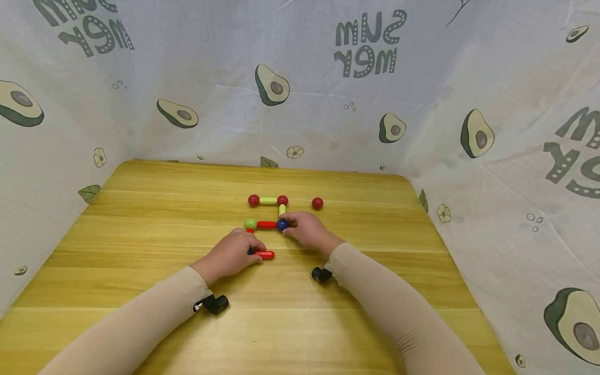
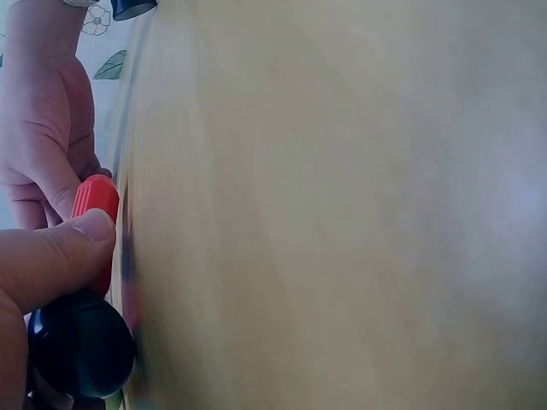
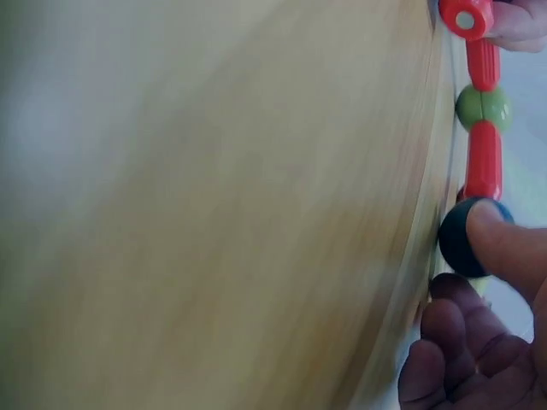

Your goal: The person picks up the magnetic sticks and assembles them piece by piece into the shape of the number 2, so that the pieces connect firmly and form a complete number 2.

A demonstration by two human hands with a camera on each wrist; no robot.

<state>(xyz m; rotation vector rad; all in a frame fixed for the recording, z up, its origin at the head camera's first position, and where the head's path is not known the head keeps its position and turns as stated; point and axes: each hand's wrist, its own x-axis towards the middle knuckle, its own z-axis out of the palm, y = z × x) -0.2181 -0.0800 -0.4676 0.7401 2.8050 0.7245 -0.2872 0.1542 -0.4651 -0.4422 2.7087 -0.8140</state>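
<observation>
My left hand (image 1: 233,254) pinches a red rod (image 1: 267,254) beside a dark blue ball (image 2: 81,346), thumb along the rod in the left wrist view. A silver end shows on that rod in the right wrist view. The right hand (image 1: 307,229) holds another dark blue ball (image 1: 282,225) between thumb and fingers. From this ball a second red rod (image 1: 266,225) runs left to a light green ball (image 1: 250,224). A further red rod (image 3: 483,66) leads from the green ball toward the left hand, which partly hides it in the head view.
Behind the right hand, a yellow-green rod (image 1: 282,209) leads to a red ball (image 1: 282,200). Another yellow-green rod (image 1: 269,200) joins it to a second red ball (image 1: 253,200). A loose red ball (image 1: 317,203) lies to the right on the wooden table (image 1: 187,198). Printed cloth (image 1: 319,130) hangs around.
</observation>
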